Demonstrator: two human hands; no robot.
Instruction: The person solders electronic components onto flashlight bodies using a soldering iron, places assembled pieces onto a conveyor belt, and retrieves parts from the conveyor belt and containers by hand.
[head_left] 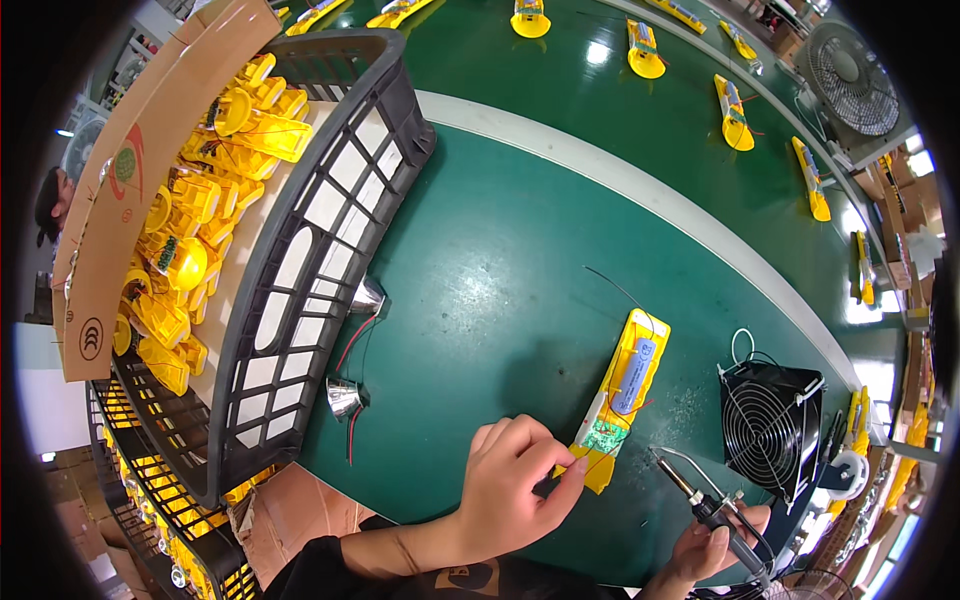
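Note:
In front of me a yellow plastic lamp housing point(647, 345) lies tilted on the green table, with a blue-grey battery cell point(633, 377), a small green circuit board point(606, 436) and thin wires on it. My left hand point(520, 475) is closed, thumb and forefinger pinched together at the housing's near end, beside the board. Whatever sits between those fingertips is too small to make out. My right hand point(715, 545) grips a soldering iron point(712, 512) with a thin curved metal tube along it. Its tip points toward the board and stays apart from it.
A black crate point(290, 300) full of yellow housings point(205, 200) stands at left, a cardboard flap point(130, 170) beside it. Two silver reflector cups point(345, 398) with red wires lie against it. A black fan point(770, 425) stands at right. Beyond the pale rail point(560, 150), several housings lie on a green belt point(560, 75).

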